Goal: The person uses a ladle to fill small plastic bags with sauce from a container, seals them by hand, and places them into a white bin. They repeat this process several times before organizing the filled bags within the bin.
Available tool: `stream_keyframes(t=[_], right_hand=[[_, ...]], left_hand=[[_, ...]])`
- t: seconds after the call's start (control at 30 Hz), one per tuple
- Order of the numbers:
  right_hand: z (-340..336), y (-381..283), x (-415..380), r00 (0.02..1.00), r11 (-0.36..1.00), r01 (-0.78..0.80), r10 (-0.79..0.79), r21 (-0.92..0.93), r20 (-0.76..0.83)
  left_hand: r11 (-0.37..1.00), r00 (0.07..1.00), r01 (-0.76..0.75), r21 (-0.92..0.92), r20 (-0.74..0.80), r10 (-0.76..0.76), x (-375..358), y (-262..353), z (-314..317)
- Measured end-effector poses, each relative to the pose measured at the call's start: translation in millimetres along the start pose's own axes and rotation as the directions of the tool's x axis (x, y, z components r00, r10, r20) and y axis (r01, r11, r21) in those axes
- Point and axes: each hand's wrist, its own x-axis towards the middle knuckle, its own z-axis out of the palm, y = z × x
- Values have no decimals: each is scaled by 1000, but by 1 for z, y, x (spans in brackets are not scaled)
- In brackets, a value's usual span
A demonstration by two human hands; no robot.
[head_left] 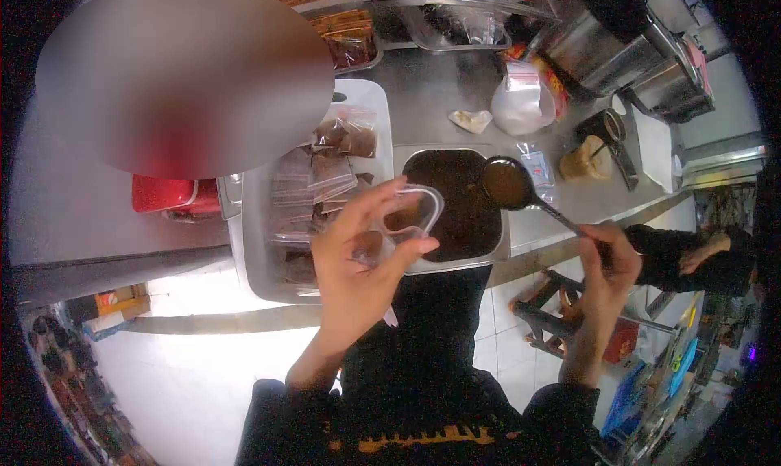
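Observation:
My left hand (362,254) holds a small clear plastic bag (413,214) with its mouth spread open between thumb and fingers. A dark ladle (506,183) is in my right hand (606,263), closed round its handle; brown liquid fills the ladle's bowl. Below the ladle and the bag is a steel container (503,254) of dark brown liquid (455,222). To the left, a white tub (377,108) holds several sealed bags (329,173) of brown contents, partly hidden by my left hand.
A white bag (525,104), a crumpled white piece (470,121) and a cup of light brown contents (587,161) are on the counter behind. Steel pots (626,51) stand at the back right. A dark stool (553,307) and another person's arm (706,253) are at right.

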Motion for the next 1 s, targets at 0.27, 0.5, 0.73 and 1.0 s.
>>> stream_keyframes(t=[0.27,0.5,0.73,1.0], right_hand=[[-12,-44,5,969,970,219,-229,-101,-98],[-9,-52,4,920,891,343,-382,-298,-83],[-14,-46,5,837,794,487,-543,-363,-64],[-14,-45,4,807,728,543,-590,-418,22]], left_hand=[[980,980,-193,-46,32,195,3,-8,22],[992,994,-110,-60,12,111,3,0,25],[996,995,-89,-15,37,89,1,4,22],[997,998,-55,-49,23,56,0,-2,21]])
